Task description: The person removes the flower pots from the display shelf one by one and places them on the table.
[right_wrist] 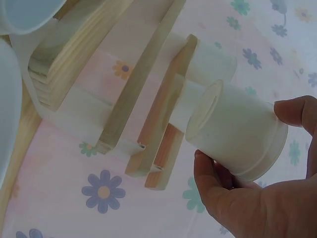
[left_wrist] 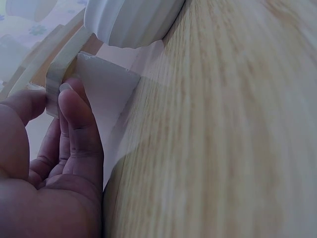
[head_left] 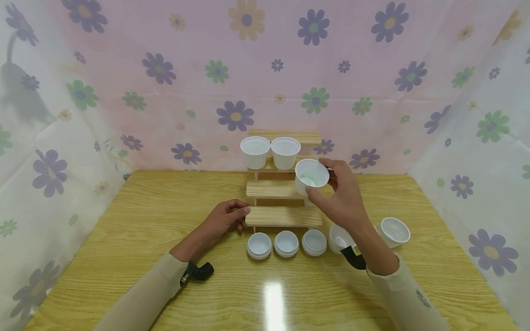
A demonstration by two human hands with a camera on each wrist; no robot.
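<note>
My right hand (head_left: 342, 195) grips a white plastic cup (head_left: 304, 181) between thumb and fingers, at the right side of a tiered wooden stand (head_left: 283, 216). Something pale lies inside that cup. In the right wrist view the cup (right_wrist: 237, 131) is tilted, its base toward the shelf boards; whether it touches them I cannot tell. Two similar cups, a left one (head_left: 255, 154) and a right one (head_left: 285, 154), stand side by side on an upper step. My left hand (head_left: 219, 220) pinches the left end of the lowest board (left_wrist: 57, 82), with thumb and fingers on either side of it.
Three white cups (head_left: 259, 246) stand in a row before the stand. Right of them are another cup (head_left: 337, 240), partly hidden by my right wrist, and a tilted cup (head_left: 395, 232). A flowered cloth (head_left: 182, 92) hangs behind the wood-grain table (head_left: 165, 197).
</note>
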